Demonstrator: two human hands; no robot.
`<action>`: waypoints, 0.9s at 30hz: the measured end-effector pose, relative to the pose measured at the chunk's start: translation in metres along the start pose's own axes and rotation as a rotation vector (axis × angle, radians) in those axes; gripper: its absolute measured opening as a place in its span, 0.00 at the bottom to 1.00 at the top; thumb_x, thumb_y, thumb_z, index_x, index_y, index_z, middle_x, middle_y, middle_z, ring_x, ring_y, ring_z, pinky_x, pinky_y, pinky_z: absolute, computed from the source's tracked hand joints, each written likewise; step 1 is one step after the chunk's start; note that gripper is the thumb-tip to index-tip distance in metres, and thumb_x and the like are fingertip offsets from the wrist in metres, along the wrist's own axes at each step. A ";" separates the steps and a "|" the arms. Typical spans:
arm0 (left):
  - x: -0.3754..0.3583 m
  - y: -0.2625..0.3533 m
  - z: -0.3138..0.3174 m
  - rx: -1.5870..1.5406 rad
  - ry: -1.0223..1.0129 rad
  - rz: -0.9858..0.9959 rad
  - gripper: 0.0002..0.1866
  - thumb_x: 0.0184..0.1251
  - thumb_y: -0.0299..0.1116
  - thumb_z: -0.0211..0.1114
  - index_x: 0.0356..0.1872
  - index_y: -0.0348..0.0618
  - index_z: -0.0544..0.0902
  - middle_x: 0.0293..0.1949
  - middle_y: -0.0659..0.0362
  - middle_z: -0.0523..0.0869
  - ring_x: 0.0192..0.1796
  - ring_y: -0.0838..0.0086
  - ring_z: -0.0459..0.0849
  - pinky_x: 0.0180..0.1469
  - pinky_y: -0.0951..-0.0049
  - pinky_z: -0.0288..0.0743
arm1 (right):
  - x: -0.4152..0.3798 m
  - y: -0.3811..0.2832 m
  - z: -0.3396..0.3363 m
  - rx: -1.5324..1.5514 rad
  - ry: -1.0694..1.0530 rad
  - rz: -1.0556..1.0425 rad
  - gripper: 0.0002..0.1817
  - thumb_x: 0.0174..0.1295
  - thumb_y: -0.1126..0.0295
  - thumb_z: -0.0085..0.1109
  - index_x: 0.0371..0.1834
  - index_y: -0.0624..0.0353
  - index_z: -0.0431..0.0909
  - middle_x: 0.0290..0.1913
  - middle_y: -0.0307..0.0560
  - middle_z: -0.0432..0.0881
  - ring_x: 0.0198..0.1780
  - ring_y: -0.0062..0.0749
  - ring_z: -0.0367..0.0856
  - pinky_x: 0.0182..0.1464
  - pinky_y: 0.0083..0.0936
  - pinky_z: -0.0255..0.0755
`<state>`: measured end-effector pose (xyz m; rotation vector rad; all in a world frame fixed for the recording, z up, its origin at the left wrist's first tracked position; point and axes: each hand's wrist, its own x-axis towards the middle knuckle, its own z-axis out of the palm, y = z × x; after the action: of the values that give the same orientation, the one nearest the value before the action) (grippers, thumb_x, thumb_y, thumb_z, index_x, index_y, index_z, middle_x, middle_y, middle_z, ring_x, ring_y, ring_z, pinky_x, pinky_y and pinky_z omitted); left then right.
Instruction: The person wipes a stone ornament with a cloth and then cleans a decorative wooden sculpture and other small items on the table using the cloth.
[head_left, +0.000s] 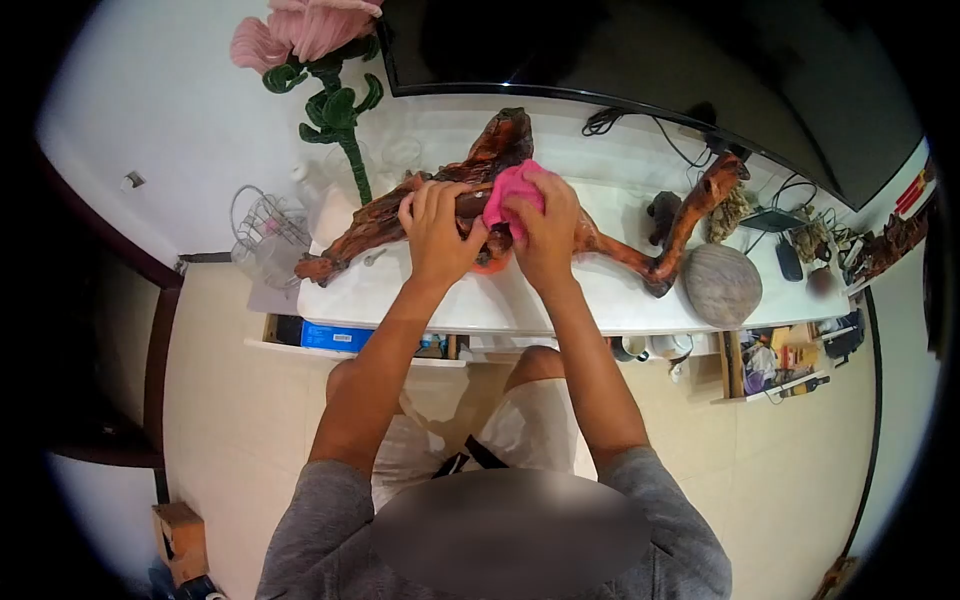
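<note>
A long, reddish-brown polished driftwood piece (pixel 385 222) lies across the white cabinet top, its branches reaching left, up and right. My left hand (pixel 437 232) grips its middle part, with the fingers over the wood and the thumb on the near side. Just to the right, my right hand (pixel 546 222) is closed on a bright pink cloth (pixel 515 192), which presses against the wood. The part of the driftwood under the cloth and both palms is hidden. Something orange-red shows below the wood between my hands.
A television (pixel 640 70) stands behind. A round grey stone (pixel 723 286) sits right of the driftwood, near cables and small ornaments. At left are a pink flower (pixel 310 35) with a green stem and a wire basket (pixel 270 225). Two drawers, left (pixel 360 350) and right (pixel 735 370), stick out in front.
</note>
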<state>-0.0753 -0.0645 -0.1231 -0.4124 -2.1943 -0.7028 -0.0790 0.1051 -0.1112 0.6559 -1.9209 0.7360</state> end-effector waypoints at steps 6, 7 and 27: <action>-0.002 -0.001 0.004 -0.019 0.024 -0.016 0.25 0.52 0.34 0.72 0.53 0.46 0.76 0.53 0.56 0.80 0.65 0.58 0.72 0.71 0.47 0.50 | -0.045 0.026 -0.011 -0.052 0.053 0.205 0.16 0.43 0.80 0.69 0.38 0.53 0.84 0.57 0.52 0.75 0.61 0.55 0.71 0.64 0.48 0.64; -0.002 -0.003 0.004 -0.018 0.031 -0.016 0.25 0.52 0.34 0.72 0.54 0.46 0.76 0.53 0.56 0.80 0.65 0.58 0.72 0.71 0.47 0.50 | -0.043 0.025 -0.015 -0.051 0.042 0.218 0.17 0.43 0.80 0.69 0.38 0.53 0.84 0.57 0.53 0.75 0.61 0.55 0.71 0.63 0.47 0.64; -0.003 -0.003 0.004 -0.050 0.036 -0.026 0.24 0.53 0.33 0.71 0.54 0.45 0.77 0.54 0.55 0.80 0.66 0.58 0.72 0.72 0.48 0.51 | -0.024 -0.011 -0.038 -0.050 -0.028 0.135 0.19 0.38 0.80 0.69 0.37 0.53 0.82 0.53 0.49 0.78 0.58 0.52 0.73 0.59 0.45 0.65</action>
<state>-0.0775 -0.0647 -0.1289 -0.3946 -2.1551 -0.7745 -0.0394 0.1283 -0.1165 0.5118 -2.0180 0.7633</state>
